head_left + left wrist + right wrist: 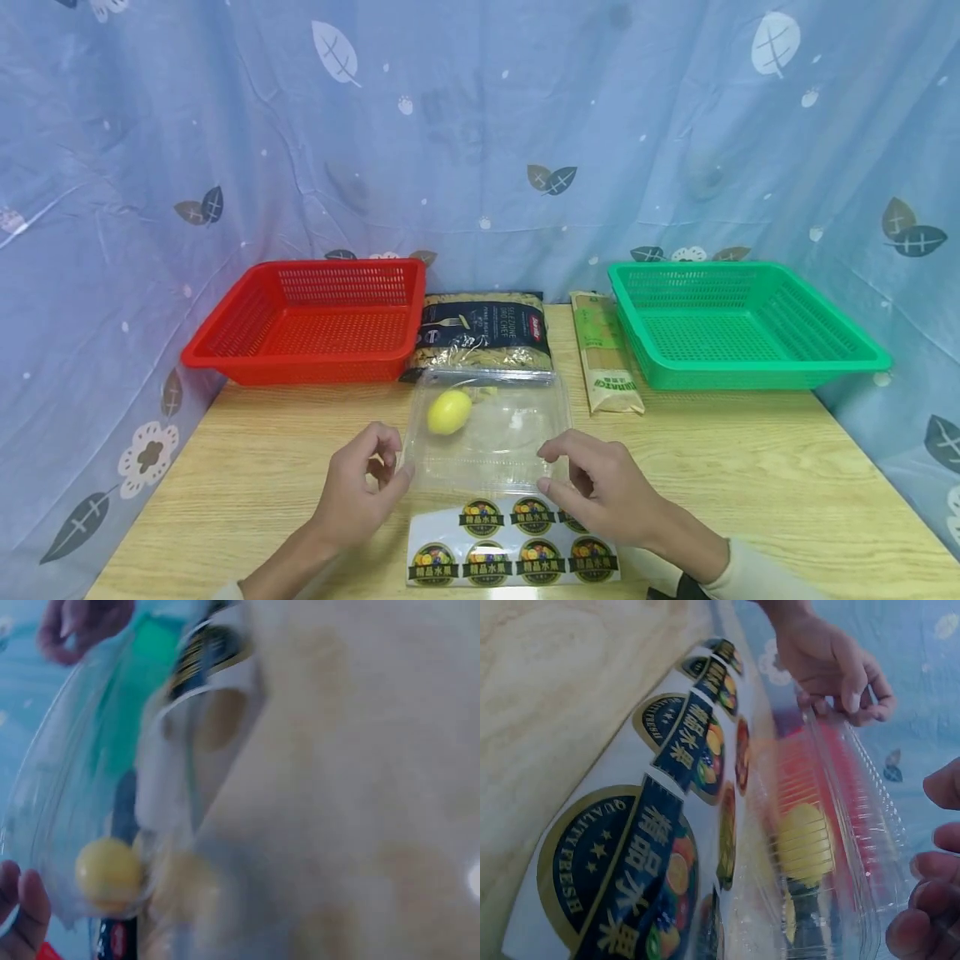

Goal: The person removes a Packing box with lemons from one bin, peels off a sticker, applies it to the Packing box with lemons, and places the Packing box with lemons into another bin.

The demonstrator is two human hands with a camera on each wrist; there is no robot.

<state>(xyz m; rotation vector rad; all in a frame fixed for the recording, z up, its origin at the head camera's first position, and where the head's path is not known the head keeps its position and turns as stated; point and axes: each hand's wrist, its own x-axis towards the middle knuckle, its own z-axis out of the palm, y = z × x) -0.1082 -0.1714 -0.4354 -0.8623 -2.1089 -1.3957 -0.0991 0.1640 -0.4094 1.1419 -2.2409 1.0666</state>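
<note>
A clear plastic clamshell box [517, 467] lies on the table in the middle of the head view. One yellow lemon [449, 412] shows through it at the left. My left hand [363, 479] is at the box's left edge, fingers loosely bent; whether the fingertips touch the rim is hard to tell. At the right edge is my right hand [603, 483], thumb and forefinger apart with nothing between them. In front of the box lies a white sheet of round fruit stickers [513, 550], partly covered by the right hand. The right wrist view shows these stickers [667, 750] close up.
A red plastic basket [307, 367] stands at the back left, a green one [765, 375] at the back right. Between them lie a bag of penne pasta [483, 325], behind the box, and a packet of noodles [607, 350]. A blue patterned curtain [480, 125] surrounds the table.
</note>
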